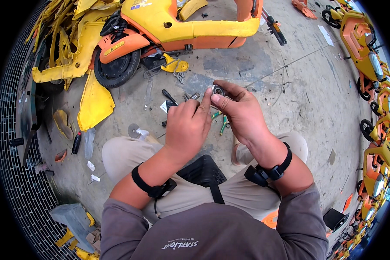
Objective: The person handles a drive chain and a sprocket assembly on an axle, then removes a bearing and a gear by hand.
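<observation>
I hold a small round silver metal ring with a dark centre, something like a bearing [218, 90], up in front of me between both hands, above my knees. My right hand [240, 113] wraps over it from the far side, thumb pressed against its near face and fingers curled across the top, so the part sits pinched and steady. My left hand [187, 125] is mostly closed into a loose fist, with the forefinger stretched up to touch the ring's left edge, as if steadying it or feeling its rim. I cannot tell whether that hand hides anything else in its palm.

I sit low with my knees apart, which keeps the small part close over the grey concrete floor [290, 86]. Just beyond my hands, on the floor, lie green-handled pliers [223, 123], a black-handled screwdriver [168, 96] and a few small metal bits, all within easy reach. Farther off stands a yellow and orange scooter [177, 30] with its black rear wheel [116, 69] toward me, loose yellow plastic body panels [93, 104] beside it. More orange scooters [368, 56] line the right side.
</observation>
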Demonstrator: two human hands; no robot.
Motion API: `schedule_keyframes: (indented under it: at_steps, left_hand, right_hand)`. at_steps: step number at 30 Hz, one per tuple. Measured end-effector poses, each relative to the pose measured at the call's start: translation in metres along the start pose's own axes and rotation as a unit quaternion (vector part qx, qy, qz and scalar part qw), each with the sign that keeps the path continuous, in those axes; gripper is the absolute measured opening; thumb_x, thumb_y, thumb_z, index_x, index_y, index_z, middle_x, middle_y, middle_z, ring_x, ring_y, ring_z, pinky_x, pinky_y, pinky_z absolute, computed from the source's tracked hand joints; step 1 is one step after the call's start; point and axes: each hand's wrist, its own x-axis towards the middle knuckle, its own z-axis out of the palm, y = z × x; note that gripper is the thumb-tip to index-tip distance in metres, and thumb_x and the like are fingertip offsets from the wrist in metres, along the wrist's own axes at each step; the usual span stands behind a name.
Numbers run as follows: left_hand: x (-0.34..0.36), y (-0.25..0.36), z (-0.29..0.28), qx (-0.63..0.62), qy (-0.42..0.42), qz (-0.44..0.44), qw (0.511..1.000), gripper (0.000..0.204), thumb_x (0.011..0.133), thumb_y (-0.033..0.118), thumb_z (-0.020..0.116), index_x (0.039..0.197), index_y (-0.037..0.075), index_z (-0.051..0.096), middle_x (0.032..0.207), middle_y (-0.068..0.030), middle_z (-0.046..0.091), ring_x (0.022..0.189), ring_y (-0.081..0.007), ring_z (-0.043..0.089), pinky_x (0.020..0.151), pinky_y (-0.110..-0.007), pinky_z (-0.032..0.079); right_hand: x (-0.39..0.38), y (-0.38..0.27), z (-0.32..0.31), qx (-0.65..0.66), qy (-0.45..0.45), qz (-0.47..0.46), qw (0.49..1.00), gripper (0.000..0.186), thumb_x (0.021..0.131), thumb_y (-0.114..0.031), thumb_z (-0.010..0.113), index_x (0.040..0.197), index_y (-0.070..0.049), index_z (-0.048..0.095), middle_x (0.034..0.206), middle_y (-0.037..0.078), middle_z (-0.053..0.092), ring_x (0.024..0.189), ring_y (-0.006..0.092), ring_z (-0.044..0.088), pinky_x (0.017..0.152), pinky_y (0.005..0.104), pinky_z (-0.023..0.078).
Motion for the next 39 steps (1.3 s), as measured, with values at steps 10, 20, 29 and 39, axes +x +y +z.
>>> schedule_keyframes:
  at_steps: [10,20,29,39]
  left_hand:
    - [0.001,-0.001,-0.008,-0.08,-0.003,-0.026,0.996,0.05,0.089,0.007,0.063,0.139,0.004,0.057,0.081,-0.0083,0.056,0.071,-0.0268,0.055,0.067,-0.039,0.041]
    - [0.006,-0.007,-0.026,-0.328,0.005,-0.168,0.93,0.028,0.098,0.015,0.061,0.122,0.002,0.068,0.08,-0.008,0.056,0.069,-0.0161,0.054,0.064,-0.029,0.045]
    - [0.015,-0.024,-0.047,-0.541,-0.128,-0.393,0.733,0.035,0.099,0.028,0.066,0.112,-0.004,0.071,0.095,-0.0013,0.068,0.084,-0.0069,0.057,0.076,-0.024,0.047]
    - [0.012,-0.029,-0.047,-0.585,-0.144,-0.375,0.705,0.033,0.097,0.026,0.07,0.11,-0.004,0.071,0.096,-0.0024,0.069,0.088,-0.007,0.058,0.08,-0.024,0.048]
  right_hand:
    - [0.003,-0.005,0.0,0.007,-0.035,-0.012,0.999,0.046,0.094,-0.005,0.069,0.134,0.009,0.052,0.116,0.015,0.065,0.102,0.0184,0.066,0.094,0.0313,0.056]
    - [-0.008,-0.011,0.003,-0.235,-0.054,-0.162,0.957,0.043,0.089,-0.011,0.075,0.127,0.002,0.06,0.107,0.01,0.069,0.09,0.013,0.067,0.078,0.0279,0.056]
    - [-0.007,-0.006,0.004,-0.437,-0.087,-0.369,0.816,0.041,0.083,-0.014,0.078,0.12,-0.004,0.064,0.114,0.015,0.068,0.099,0.0323,0.069,0.082,0.0367,0.057]
    - [-0.006,-0.003,0.004,-0.465,-0.111,-0.394,0.785,0.045,0.082,-0.016,0.078,0.123,-0.005,0.061,0.117,0.015,0.068,0.102,0.0334,0.068,0.083,0.0383,0.057]
